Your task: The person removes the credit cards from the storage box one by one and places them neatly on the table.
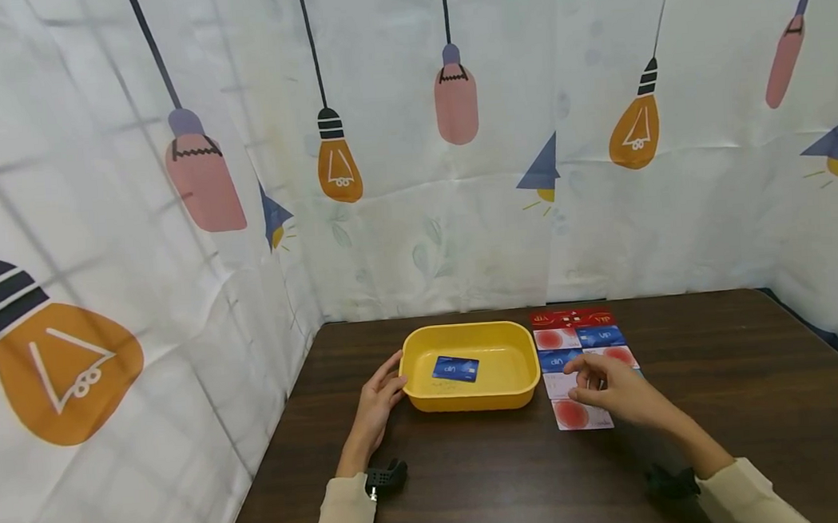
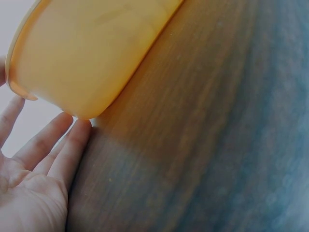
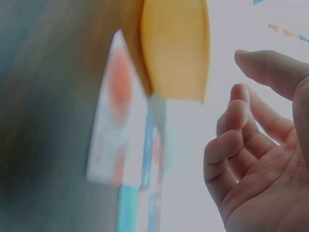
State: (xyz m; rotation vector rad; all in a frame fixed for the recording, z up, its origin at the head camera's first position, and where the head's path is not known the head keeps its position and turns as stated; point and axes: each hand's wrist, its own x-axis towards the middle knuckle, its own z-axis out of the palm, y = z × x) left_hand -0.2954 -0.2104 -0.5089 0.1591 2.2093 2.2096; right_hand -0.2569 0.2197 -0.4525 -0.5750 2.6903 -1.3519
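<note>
A yellow plastic basin stands on the table with one blue card lying inside it. My left hand touches the basin's left end; in the left wrist view its straight fingers meet the yellow wall. To the basin's right, several cards lie in two columns: red ones at the far end, then blue cards and white cards with a red circle. Over these cards hovers my right hand, fingers loosely bent, thumb apart, nothing between them. It hides part of the right column.
The dark wooden table carries the basin and cards. A white curtain printed with lamps hangs behind its back edge and along the left side. Dark straps sit at both wrists, by the pale sleeves.
</note>
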